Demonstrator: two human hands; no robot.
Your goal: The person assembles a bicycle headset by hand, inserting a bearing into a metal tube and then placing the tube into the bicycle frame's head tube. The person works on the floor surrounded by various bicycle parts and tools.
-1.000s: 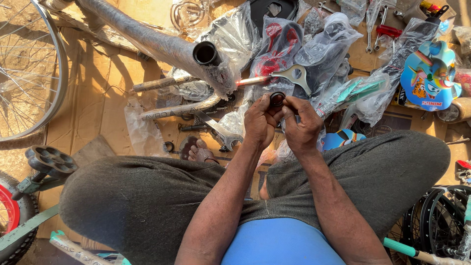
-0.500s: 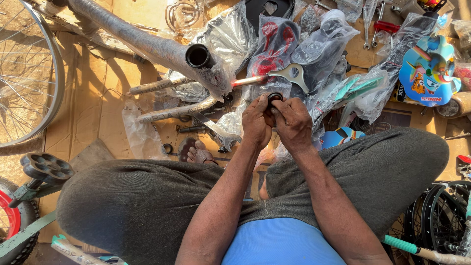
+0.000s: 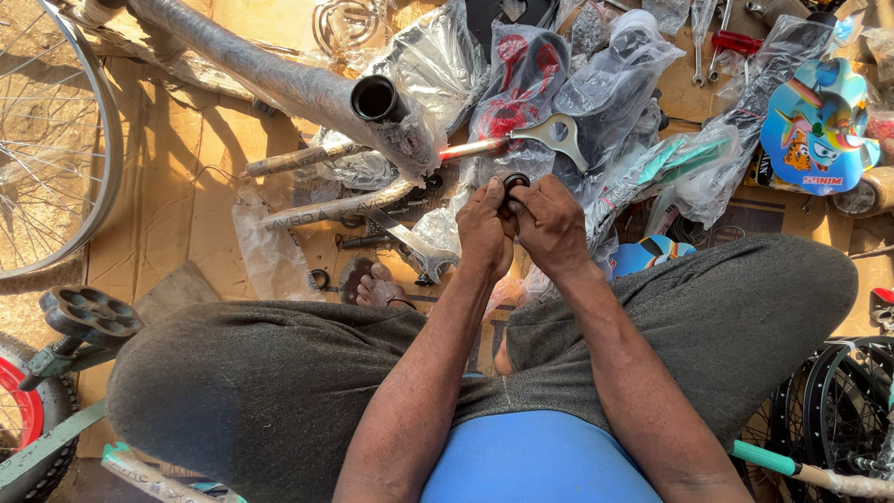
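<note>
Both my hands meet in front of me over the floor, above my crossed legs. My left hand [image 3: 484,228] and my right hand [image 3: 551,224] pinch a small black ring-shaped part [image 3: 515,182] between their fingertips. Just beyond them lies a flat metal wrench [image 3: 549,133] with a red-tinted shaft. A wrapped bicycle frame tube [image 3: 307,88] with an open black end lies to the upper left.
Clear plastic bags [image 3: 615,84] of parts are heaped ahead. A spoked wheel [image 3: 51,149] lies at the left, a pedal [image 3: 88,312] near my left knee, tyres [image 3: 852,401] at the right. A colourful cartoon plate [image 3: 818,126] sits at the upper right. Cardboard [image 3: 186,168] covers the floor.
My hands stay joined on the small black part, with only slight finger shifts. The view has drifted a little, so the surroundings sit lower and further right in the picture.
</note>
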